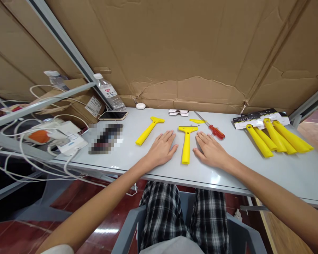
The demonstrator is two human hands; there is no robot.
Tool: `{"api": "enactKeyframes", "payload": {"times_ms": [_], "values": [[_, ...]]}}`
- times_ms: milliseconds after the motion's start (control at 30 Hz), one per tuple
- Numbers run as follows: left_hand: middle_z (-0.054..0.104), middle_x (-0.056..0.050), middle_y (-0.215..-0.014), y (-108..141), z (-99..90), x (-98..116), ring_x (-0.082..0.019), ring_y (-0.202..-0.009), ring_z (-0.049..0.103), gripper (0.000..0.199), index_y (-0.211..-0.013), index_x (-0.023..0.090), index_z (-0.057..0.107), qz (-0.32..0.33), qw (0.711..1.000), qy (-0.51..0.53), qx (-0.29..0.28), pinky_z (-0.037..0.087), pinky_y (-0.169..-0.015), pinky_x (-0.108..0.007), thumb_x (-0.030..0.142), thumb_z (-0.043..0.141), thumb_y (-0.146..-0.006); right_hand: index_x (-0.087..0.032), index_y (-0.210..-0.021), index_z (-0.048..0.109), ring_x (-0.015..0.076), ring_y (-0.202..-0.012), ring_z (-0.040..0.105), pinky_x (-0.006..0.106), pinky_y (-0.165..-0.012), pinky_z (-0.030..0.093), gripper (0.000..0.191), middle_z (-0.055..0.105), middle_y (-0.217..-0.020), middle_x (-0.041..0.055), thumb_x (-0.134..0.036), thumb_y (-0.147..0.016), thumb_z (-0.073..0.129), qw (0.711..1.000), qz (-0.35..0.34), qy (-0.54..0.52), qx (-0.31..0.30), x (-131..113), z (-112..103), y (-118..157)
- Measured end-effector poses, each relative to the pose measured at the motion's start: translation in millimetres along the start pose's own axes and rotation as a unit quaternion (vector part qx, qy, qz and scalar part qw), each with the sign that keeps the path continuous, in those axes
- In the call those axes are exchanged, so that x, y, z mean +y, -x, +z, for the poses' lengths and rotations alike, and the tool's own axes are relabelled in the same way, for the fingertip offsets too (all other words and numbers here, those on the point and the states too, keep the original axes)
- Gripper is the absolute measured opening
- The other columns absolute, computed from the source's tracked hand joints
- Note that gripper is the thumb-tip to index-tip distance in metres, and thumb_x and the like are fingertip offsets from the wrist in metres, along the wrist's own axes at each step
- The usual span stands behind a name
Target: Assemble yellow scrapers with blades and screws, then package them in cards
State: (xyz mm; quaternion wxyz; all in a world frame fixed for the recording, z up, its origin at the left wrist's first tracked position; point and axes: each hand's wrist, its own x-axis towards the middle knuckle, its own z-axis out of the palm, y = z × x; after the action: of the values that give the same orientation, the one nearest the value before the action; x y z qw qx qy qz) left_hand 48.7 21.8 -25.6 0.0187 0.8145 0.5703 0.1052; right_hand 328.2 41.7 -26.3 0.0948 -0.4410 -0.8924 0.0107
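Note:
My left hand point(162, 149) lies flat on the table, fingers stretched out, holding nothing. On the other side of a yellow scraper point(186, 144), my right hand point(210, 149) also rests palm down and open. That scraper has a blade along its head and stands between my hands, touched by neither. Another yellow scraper point(149, 131) lies beyond my left hand, tilted. Past my right fingertips are a screwdriver point(216, 132) with a red handle and a small yellow plate point(198, 121), with tiny pieces that look like screws beside it.
Several carded yellow scrapers point(274, 135) lie at the right. A white and pink card piece point(178, 112) and a white oval object point(140, 106) sit at the back. A phone point(113, 115), bottle point(110, 92), charger cables point(69, 141) and metal frame point(66, 44) occupy the left.

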Motion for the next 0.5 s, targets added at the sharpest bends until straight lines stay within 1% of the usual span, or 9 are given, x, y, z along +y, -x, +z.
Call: {"api": "enactKeyframes", "payload": {"times_ms": [100,200,233,300,333,400,433,500], "values": [[0.037,-0.021,-0.178,-0.1,-0.4,-0.3,-0.034,-0.167,0.034,0.064,-0.164,0.014,0.049,-0.002,1.000,0.004,0.002,0.027,-0.135,-0.057,0.048,0.039,-0.111,-0.004,-0.164,0.047,0.0375,-0.166,0.035,0.058,-0.138,0.030,0.074,0.039,-0.175,0.0226,-0.051,-0.109,0.036,1.000,0.001,-0.002,0.004,-0.1,0.2,-0.3],[0.039,-0.021,-0.177,0.3,-1.7,-0.3,-0.035,-0.166,0.034,0.063,-0.163,0.015,0.049,0.001,1.000,0.003,-0.001,0.026,-0.134,-0.061,0.048,0.039,-0.111,-0.002,-0.164,0.047,0.0383,-0.166,0.035,0.059,-0.137,0.030,0.074,0.038,-0.174,0.0236,-0.051,-0.109,0.037,1.000,0.001,-0.005,0.001,-0.4,-0.3,-0.8],[0.041,-0.021,-0.176,-0.8,-3.2,-0.9,-0.036,-0.165,0.037,0.062,-0.162,0.015,0.051,0.005,1.000,0.002,0.001,0.028,-0.134,-0.061,0.048,0.040,-0.110,-0.002,-0.164,0.047,0.0384,-0.166,0.036,0.059,-0.137,0.030,0.074,0.038,-0.174,0.0239,-0.051,-0.109,0.037,1.000,0.001,-0.005,0.000,-0.6,-0.8,-0.8],[0.048,-0.021,-0.172,-7.9,-8.8,-4.0,-0.037,-0.160,0.044,0.062,-0.157,0.014,0.056,0.010,1.000,0.001,0.015,0.034,-0.131,-0.058,0.050,0.043,-0.109,-0.002,-0.164,0.047,0.0382,-0.166,0.036,0.059,-0.137,0.030,0.074,0.039,-0.174,0.0237,-0.051,-0.109,0.036,1.000,0.002,-0.003,-0.002,-1.2,-2.0,-0.7],[0.053,-0.021,-0.168,-14.8,-13.1,-6.7,-0.037,-0.156,0.048,0.062,-0.154,0.013,0.060,0.009,1.000,0.002,0.027,0.038,-0.130,-0.055,0.051,0.044,-0.108,-0.002,-0.164,0.047,0.0380,-0.166,0.036,0.059,-0.137,0.030,0.074,0.039,-0.174,0.0233,-0.051,-0.109,0.035,1.000,0.001,-0.001,-0.002,-1.5,-2.7,-0.6],[0.058,-0.021,-0.162,-35.9,-24.1,-14.6,-0.037,-0.150,0.054,0.060,-0.149,0.012,0.064,-0.001,0.998,0.003,0.061,0.040,-0.128,-0.050,0.049,0.048,-0.106,-0.002,-0.164,0.047,0.0377,-0.166,0.035,0.058,-0.137,0.030,0.074,0.038,-0.175,0.0232,-0.051,-0.109,0.034,1.000,0.001,0.001,-0.005,-2.0,-4.0,-0.4],[0.061,-0.020,-0.158,-49.9,-30.3,-19.5,-0.036,-0.147,0.057,0.058,-0.148,0.012,0.065,-0.006,0.997,0.007,0.079,0.042,-0.126,-0.049,0.047,0.049,-0.105,-0.002,-0.165,0.046,0.0376,-0.166,0.035,0.058,-0.137,0.030,0.075,0.038,-0.175,0.0232,-0.051,-0.109,0.034,1.000,0.000,0.001,-0.006,-2.2,-4.4,-0.3],[0.066,-0.020,-0.150,-82.0,-42.2,-30.4,-0.037,-0.141,0.059,0.056,-0.147,0.011,0.065,-0.027,0.995,0.007,0.098,0.045,-0.122,-0.049,0.043,0.051,-0.102,-0.003,-0.165,0.046,0.0376,-0.166,0.035,0.059,-0.137,0.030,0.075,0.039,-0.175,0.0229,-0.051,-0.109,0.035,1.000,0.001,-0.004,-0.005,-2.5,-4.7,-0.2]]}}
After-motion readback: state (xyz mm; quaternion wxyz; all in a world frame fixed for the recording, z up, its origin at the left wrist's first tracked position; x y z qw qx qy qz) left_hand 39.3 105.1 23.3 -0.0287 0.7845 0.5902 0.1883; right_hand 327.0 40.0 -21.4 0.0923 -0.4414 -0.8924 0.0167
